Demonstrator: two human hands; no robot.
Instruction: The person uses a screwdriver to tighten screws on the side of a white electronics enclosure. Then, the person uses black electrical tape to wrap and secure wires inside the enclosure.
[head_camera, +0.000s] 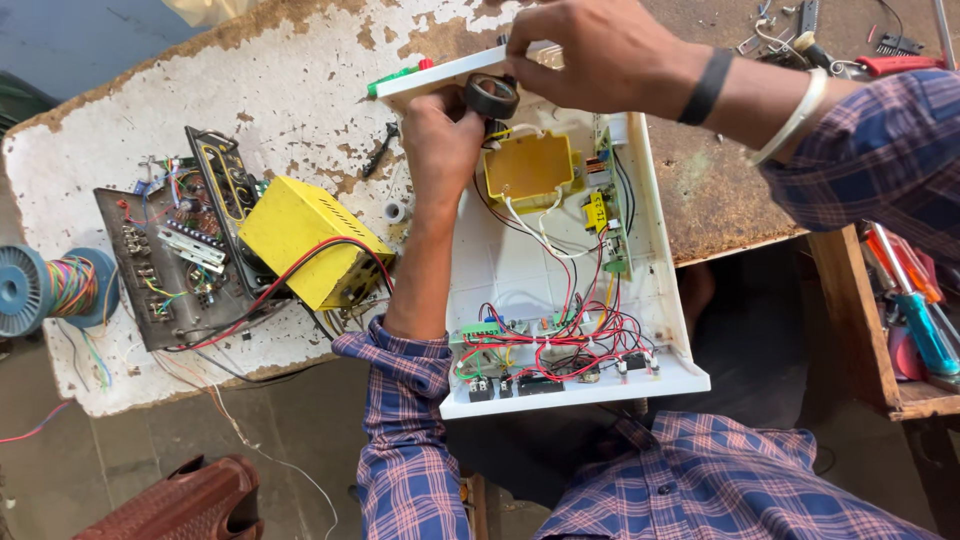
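An open white plastic case (668, 330) lies on the worn table, with a yellow transformer block (528, 168), a green circuit board (606, 215) and red, black and white wires (560, 345) inside. My left hand (440, 145) reaches into its far end and holds a black roll of tape (491, 95) against the far wall. My right hand (595, 50) grips the case's far rim from above, with a black band and a white bangle on that wrist.
A yellow metal box (300, 240) sits left of the case beside a dark opened chassis (170, 265) with boards and wiring. A blue wire spool (40, 288) stands at the far left. Screwdrivers (915, 310) rest on a wooden shelf at right. A black screw (380, 148) lies on the table.
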